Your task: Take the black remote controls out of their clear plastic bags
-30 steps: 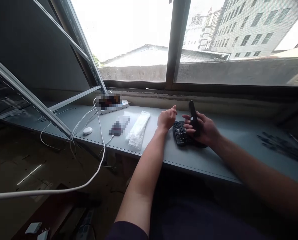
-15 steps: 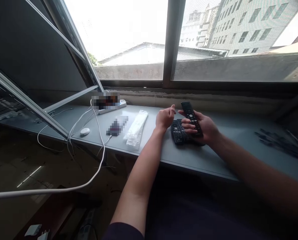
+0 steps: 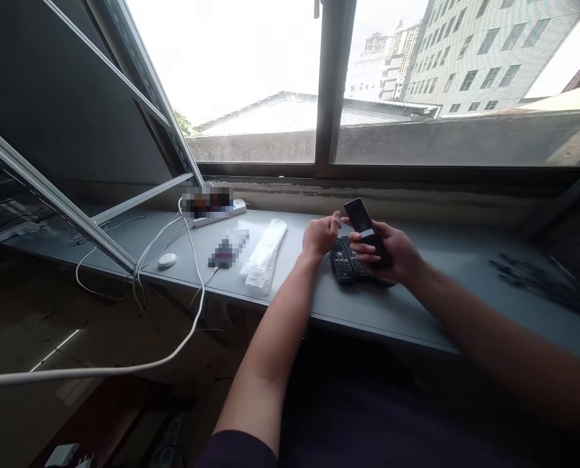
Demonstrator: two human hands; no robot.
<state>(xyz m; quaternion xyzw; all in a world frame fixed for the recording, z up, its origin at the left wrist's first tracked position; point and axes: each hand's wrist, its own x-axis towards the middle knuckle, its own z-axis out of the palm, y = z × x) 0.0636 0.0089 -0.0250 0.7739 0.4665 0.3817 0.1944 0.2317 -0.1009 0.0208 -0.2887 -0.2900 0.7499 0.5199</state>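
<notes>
My right hand [image 3: 403,252] is wrapped round a black remote control [image 3: 356,216], held tilted above the table. Its buttonless side faces me, and a pale strip crosses the middle. Close to its left, my left hand [image 3: 319,235] is closed with the fingers curled inward; whether anything is pinched there is hidden. Beneath the right hand, several black remote controls [image 3: 343,261] lie side by side with their buttons up, partly covered by that hand. Clear plastic sleeves [image 3: 266,255] lie flat on the table to the left of my left forearm.
The grey table [image 3: 299,302] runs below a window. Left stand a white power strip [image 3: 239,207], a round white object [image 3: 167,260] and a blurred-out device on a cable. A white cable [image 3: 192,328] hangs past the front edge. Dark thin pieces [image 3: 538,279] lie right. A metal frame [image 3: 138,185] slants left.
The remote control in my right hand has been turned over, from its button side to its plain side with the pale strip. My left hand stays closed beside it.
</notes>
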